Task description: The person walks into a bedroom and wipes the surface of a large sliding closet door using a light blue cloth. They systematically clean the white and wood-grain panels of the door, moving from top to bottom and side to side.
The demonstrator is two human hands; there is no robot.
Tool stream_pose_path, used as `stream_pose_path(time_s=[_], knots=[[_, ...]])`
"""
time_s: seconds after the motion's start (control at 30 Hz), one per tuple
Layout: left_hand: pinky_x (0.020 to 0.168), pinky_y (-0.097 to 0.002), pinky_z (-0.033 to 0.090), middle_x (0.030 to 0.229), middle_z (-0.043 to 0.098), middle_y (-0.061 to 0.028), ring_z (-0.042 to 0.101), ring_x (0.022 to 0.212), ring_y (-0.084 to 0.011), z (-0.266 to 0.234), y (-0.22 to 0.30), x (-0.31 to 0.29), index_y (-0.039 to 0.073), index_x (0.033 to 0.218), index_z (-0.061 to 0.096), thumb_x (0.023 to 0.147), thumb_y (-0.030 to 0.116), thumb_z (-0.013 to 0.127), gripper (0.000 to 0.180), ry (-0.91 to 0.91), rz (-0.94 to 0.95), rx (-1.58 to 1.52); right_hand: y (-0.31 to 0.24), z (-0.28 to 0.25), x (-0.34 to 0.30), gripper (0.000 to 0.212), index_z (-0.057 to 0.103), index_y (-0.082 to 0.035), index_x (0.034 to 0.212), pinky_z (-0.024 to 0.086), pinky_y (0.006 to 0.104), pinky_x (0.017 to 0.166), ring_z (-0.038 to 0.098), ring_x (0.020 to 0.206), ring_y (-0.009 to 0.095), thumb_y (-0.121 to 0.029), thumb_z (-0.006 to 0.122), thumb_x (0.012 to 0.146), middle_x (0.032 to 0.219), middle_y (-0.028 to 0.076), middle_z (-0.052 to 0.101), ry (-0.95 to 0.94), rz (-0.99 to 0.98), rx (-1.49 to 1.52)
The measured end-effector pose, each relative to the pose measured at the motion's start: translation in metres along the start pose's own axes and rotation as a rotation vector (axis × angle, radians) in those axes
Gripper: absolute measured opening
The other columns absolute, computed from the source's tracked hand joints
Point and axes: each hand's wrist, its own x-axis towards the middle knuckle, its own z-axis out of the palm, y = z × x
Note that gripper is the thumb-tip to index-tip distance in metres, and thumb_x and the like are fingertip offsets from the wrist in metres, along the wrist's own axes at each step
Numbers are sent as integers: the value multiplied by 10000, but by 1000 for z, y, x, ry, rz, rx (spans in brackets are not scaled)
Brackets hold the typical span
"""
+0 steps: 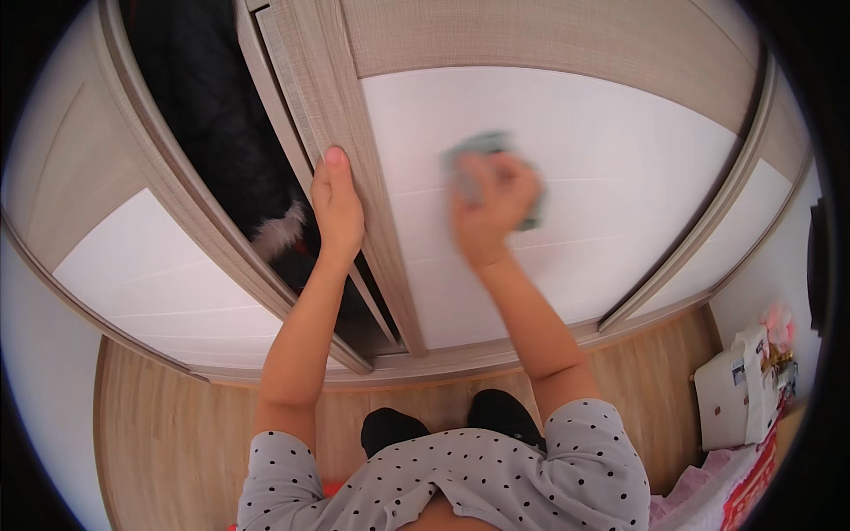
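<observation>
1. At the centre of the frame, the right hand (490, 208) presses a grey-green cloth (496, 173) flat against the white panel (620, 177) of a sliding wardrobe door; hand and cloth are blurred.
2. The cloth is bunched under and around the fingers, its edges showing above and to the right of the hand. The hand is clenched on it.
3. Left of centre, the left hand (336, 208) grips the wood-grain door frame (354, 159), the upright edge of that same door. The thumb lies up along the front of the frame and the fingers wrap behind it, out of sight.
4. In the upper left of the frame, between this door and the next, a dark gap (204, 106) opens into the wardrobe. Dark clothes hang inside, one with a pale furry trim (279, 230) just left of the left wrist.
5. At the left, a second door shows a white panel (150, 274) in a wood-grain surround.
6. Along the bottom, the person's grey dotted top (460, 482) fills the lower centre, with dark feet (443, 425) on a wood floor (168, 425) just before the door track.
7. At the lower right edge, a white bag (735, 389) and pink and red things stand beside the wall; they are too small to tell apart.
</observation>
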Motion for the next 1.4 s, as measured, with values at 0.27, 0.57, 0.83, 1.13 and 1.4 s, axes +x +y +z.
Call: stream_pose_path(time_s=[0.27, 0.57, 0.83, 1.13, 1.4], knots=[[862, -260, 369, 961, 561, -50, 471, 904, -117, 6, 8, -3, -52, 1011, 548, 984, 465, 376, 545, -20, 29, -4, 81, -33, -1, 301, 624, -75, 964, 415, 375, 778, 512, 882, 265, 6, 685, 681, 972, 75, 526, 242, 92, -86], [891, -303, 395, 1087, 590, -140, 513, 984, -188, -4, -18, 4, -91, 1106, 540, 993, 449, 347, 585, 58, -9, 53, -23, 16, 40, 449, 615, -135, 1009, 372, 414, 828, 532, 904, 278, -35, 697, 578, 1005, 67, 594, -19, -117, 293], [1018, -345, 334, 1325, 458, -179, 452, 1198, -255, -56, -9, 11, -89, 1329, 360, 928, 607, 347, 804, 213, -108, 31, 107, -32, 118, 296, 595, -39, 984, 429, 375, 836, 556, 896, 276, -59, 704, 710, 967, 101, 587, 407, 149, 78], [1072, -344, 278, 1414, 380, -152, 375, 1279, -258, -63, -8, 14, -51, 1379, 313, 957, 561, 311, 744, 237, -127, 49, -25, 29, 77, 346, 610, -103, 998, 384, 442, 839, 528, 972, 263, -43, 604, 657, 1033, 85, 582, 50, -219, 132], [1062, -351, 291, 1429, 350, -170, 381, 1275, -285, -60, 3, 13, -43, 1402, 276, 943, 594, 308, 786, 395, -137, 88, 40, -6, 88, 393, 651, -120, 980, 420, 382, 777, 546, 890, 245, -52, 713, 598, 950, 38, 587, 65, -313, 219]])
